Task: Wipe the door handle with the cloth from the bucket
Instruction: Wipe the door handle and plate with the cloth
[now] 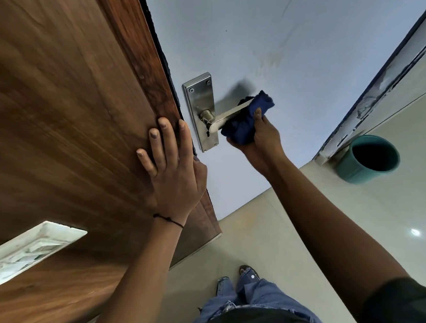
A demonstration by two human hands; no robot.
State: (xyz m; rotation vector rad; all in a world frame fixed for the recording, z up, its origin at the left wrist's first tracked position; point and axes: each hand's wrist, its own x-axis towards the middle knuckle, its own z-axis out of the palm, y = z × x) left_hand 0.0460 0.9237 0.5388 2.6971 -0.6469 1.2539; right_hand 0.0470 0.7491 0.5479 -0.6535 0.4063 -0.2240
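A metal lever door handle [225, 118] sticks out from a steel backplate [200, 103] on a pale blue door [287, 53]. My right hand [261, 137] grips a bunched dark blue cloth [248, 119], which wraps the outer half of the lever from below. My left hand [171, 169] lies flat with fingers spread on the brown wooden frame [62, 109] just left of the backplate, holding nothing. A teal bucket [368, 158] stands on the floor at the right, its inside dark.
A white switch plate [27, 249] is set in the wood panel at lower left. Glossy beige floor tiles [339, 228] stretch below. My legs in blue jeans [245, 294] stand near the door's lower edge. A worn door frame strip [391, 71] runs diagonally at right.
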